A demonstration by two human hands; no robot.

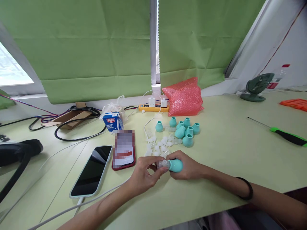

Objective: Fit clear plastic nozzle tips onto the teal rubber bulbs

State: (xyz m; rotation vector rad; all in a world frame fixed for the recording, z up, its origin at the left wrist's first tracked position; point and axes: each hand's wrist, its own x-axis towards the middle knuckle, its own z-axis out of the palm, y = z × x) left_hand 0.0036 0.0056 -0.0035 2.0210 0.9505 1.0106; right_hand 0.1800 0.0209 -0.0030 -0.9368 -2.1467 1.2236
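Near the table's front edge, my right hand (185,166) is wrapped round a teal rubber bulb (176,165), its rounded end pointing right. A clear plastic piece (163,164) meets the bulb's neck on the left, pinched between the thumb and fingers of my left hand (146,172). Just beyond my hands lies a scatter of small white and clear plastic parts (160,145). Several more teal bulbs (187,140) stand or lie behind and to the right of these parts.
Two phones (92,171) (124,150) lie at left, with a white cable (100,195) passing below. Behind are a blue milk carton (113,122), yellow power strip (153,109) and red bubble-wrap bags (185,99). A screwdriver (285,135) and green fan (257,86) are at right.
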